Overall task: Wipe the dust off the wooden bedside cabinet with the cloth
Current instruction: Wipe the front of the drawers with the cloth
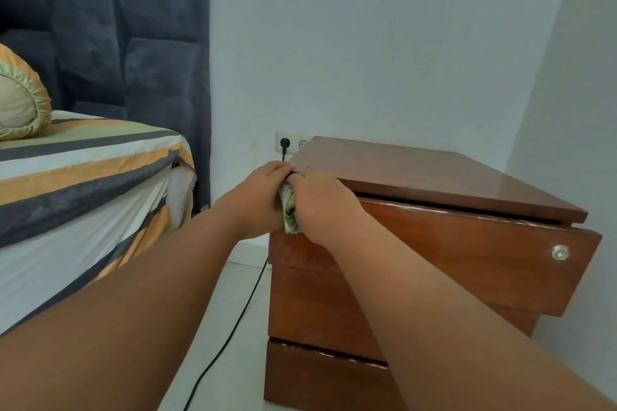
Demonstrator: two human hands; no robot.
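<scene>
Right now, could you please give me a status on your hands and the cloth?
Left hand and right hand both gripping the bunched cloth at the cabinet top's nearest corner. Black plug sits just behind that corner.

2 hands, left hand (258,190), right hand (320,202), gripping cloth (289,210) at wooden cabinet (450,243) corner

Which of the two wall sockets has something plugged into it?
The left socket, farther from the cabinet: a black plug sits in it, its cord running down to the floor. The right socket is empty.
</scene>
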